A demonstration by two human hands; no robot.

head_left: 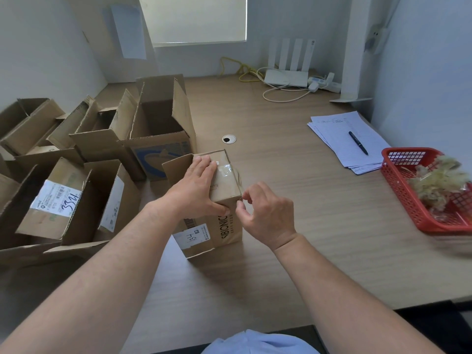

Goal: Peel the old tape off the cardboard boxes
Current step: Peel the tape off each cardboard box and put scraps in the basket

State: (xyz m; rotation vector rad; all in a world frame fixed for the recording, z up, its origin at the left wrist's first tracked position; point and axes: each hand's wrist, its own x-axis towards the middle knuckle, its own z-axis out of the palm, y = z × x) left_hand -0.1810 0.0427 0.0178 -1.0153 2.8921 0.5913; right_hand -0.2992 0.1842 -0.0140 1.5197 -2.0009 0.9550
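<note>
A small brown cardboard box printed "SIBIONICS" stands upright on the wooden desk in the middle. Clear old tape crosses its top. My left hand lies flat on the top with the thumb wrapped over the front edge. My right hand is at the box's upper right corner, thumb and forefinger pinching at the tape edge there. A white label marked "154" is stuck on the box's front.
Several opened cardboard boxes crowd the left side. A red plastic basket holding crumpled tape sits at the right edge. Papers with a black pen lie behind it. A router and cables are at the back.
</note>
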